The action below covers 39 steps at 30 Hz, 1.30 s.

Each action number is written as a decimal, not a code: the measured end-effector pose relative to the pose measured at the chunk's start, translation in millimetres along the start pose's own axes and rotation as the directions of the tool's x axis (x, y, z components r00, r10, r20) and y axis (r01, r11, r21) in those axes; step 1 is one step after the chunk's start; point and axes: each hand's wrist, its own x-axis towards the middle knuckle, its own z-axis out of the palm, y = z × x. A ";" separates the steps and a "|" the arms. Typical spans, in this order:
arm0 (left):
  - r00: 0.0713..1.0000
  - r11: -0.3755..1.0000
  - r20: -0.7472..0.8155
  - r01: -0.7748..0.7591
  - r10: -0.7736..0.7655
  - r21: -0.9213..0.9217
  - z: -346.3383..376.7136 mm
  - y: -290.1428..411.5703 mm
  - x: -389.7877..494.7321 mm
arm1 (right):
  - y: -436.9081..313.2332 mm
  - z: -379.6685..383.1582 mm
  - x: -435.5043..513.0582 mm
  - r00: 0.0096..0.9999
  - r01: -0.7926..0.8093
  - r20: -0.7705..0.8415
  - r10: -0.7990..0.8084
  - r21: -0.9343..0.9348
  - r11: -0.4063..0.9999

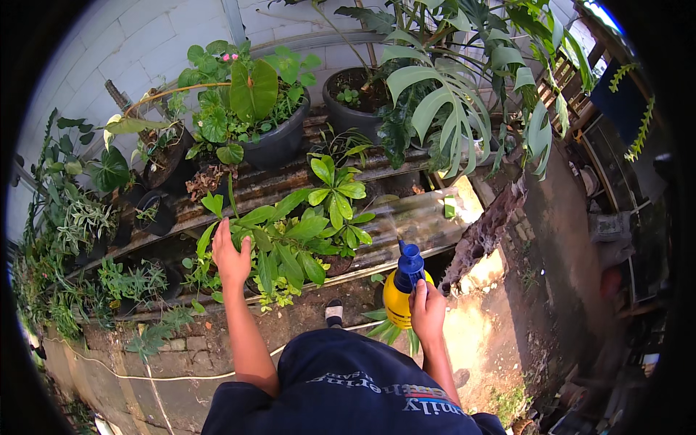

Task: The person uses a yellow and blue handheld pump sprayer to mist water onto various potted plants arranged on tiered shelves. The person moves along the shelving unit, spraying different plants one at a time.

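Observation:
My right hand (pixel 428 309) grips the blue handle of a yellow pressure spray bottle (pixel 397 299). Its blue nozzle (pixel 402 246) points up and away from me, and a faint mist shows beyond the tip. My left hand (pixel 230 255) is raised with its fingers apart beside a broad-leaved potted plant (pixel 280 239). Whether its fingers touch the leaves I cannot tell. Right of that plant stands a smaller one with glossy wet-looking leaves (pixel 338 193).
Corrugated sheets (pixel 402 223) form shelves along a pale block wall (pixel 157 32). Large black pots (pixel 280 136) and a monstera (pixel 446 98) stand at the back. A rough piece of wood (pixel 484 234) leans at the right. A thin pale hose (pixel 179 377) crosses the ground.

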 end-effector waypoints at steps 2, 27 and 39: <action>0.999 0.998 0.004 0.034 -0.034 0.055 1.5 -4.2 6.7 | -18.1 0.8 13.5 0.998 0.066 0.019 -0.066 0.002 0.998; 0.959 0.944 0.017 0.282 -0.283 -0.168 -37.0 -47.9 42.2 | -90.6 81.1 88.5 0.975 0.213 0.088 -0.204 -0.105 0.971; 0.989 0.989 -0.143 -0.068 0.049 -0.131 -15.6 -34.9 30.8 | -74.4 86.8 94.0 0.993 0.100 0.062 -0.099 -0.021 0.995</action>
